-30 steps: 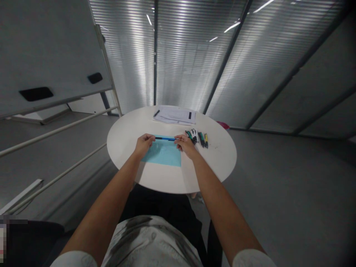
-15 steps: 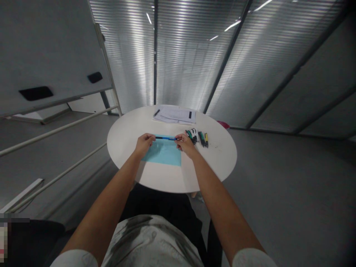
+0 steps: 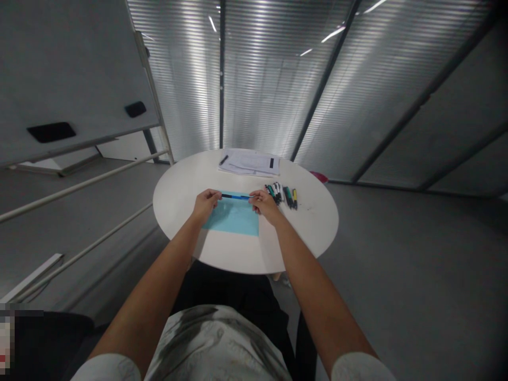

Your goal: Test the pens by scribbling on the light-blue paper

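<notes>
A blue pen with a dark end [image 3: 237,197] is stretched level between my two hands. My left hand [image 3: 207,203] pinches its dark left end. At the other end, my right hand [image 3: 262,204] has its fingertips closed around the pen, hiding that tip. Beneath the pen, a light blue sheet [image 3: 234,218] lies flat on the white round table [image 3: 238,259]. Right beside my right hand is a group of pens [image 3: 275,192], some green and some white, partly covered by that hand.
More pens, dark green [image 3: 288,197] and yellow [image 3: 295,197], lie to the right of the group. Stacked papers [image 3: 248,163] with a dark pen sit at the table's far edge. A whiteboard on a white frame [image 3: 164,132] stands at the left. Glass partitions with blinds rise behind.
My right hand's fingers have shifted slightly on the pen, covering more of its right end. My left hand and the sheet stay practically where they were.
</notes>
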The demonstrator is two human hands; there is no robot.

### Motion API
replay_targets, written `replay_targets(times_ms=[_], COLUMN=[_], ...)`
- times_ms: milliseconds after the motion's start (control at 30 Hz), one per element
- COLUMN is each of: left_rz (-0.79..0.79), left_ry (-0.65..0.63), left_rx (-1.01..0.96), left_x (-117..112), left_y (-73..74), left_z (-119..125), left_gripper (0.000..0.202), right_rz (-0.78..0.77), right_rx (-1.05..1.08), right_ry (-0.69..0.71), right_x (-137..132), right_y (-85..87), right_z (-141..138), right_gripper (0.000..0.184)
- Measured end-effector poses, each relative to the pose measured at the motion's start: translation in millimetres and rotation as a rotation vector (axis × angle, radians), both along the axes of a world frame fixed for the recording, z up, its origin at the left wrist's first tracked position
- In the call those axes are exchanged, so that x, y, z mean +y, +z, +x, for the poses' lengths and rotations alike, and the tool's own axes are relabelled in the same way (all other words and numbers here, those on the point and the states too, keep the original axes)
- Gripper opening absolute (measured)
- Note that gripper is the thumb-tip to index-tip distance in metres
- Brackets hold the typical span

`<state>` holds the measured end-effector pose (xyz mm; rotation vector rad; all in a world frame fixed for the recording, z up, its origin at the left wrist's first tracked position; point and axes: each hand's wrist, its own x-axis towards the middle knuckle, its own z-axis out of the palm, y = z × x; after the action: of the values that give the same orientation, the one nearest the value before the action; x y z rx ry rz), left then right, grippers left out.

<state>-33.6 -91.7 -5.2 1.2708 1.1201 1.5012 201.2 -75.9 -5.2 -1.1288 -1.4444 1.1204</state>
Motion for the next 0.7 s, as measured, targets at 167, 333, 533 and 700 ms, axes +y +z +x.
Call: replay_targets(times_ms=[167,333,533,700], left_rz=[0.012,0.023,0.011,0.008], left_ry=[-0.004,-0.011,-0.009,-0.005], left_rx=[-0.001,0.011,-0.014,-0.009], left_x=[-0.3,-1.0,-0.6,0.3], left_y=[-0.2,1.0,0.4,-0.2], left_z=[0.1,0.7,0.3,0.1], left_gripper=[0.024,0.023,0.025,0.024], right_rz=[-0.010,-0.040,-0.042,0.022], right_rx=[-0.019,0.003,-0.026,-0.024], right_ry=[-0.020,-0.002,0.030,0.021], right_x=[0.6,4.1,4.2,1.0], right_y=[-0.3,-1.9,-3.5,-0.9], right_z=[-0.4,0.2,1.0,0.4], right_gripper=[0.031,0.032,0.035,0.030])
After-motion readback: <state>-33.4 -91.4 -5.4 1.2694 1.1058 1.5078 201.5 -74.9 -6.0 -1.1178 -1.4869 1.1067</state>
